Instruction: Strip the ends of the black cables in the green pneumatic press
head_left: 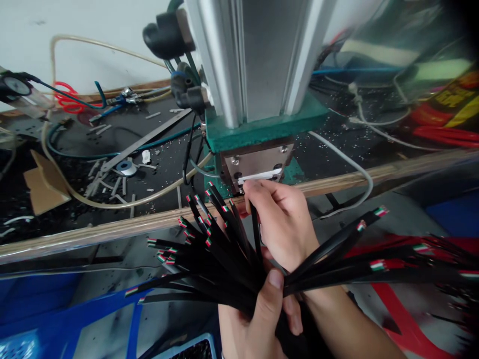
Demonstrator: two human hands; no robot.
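Observation:
A thick bundle of flat black cables (224, 264) is wrapped in my left hand (258, 319), its thumb pressed over the top. Many cable ends fan out to the left, showing red, white and green cores; others point right. My right hand (284, 219) pinches one black cable (256, 227) near its end, right at the front of the press's metal plate (258, 159). A white strip (260, 176) lies across that plate, just above my right fingertips. The tip of the pinched cable is hidden by the fingers.
The press's silver column (262, 60) rises over a green block (265, 119). On the dark bench lie a hose (112, 204), a metal ruler (149, 137), a white spool (126, 168), a cardboard piece (47, 184) and scraps. Below the wooden edge stands a blue basket (187, 349).

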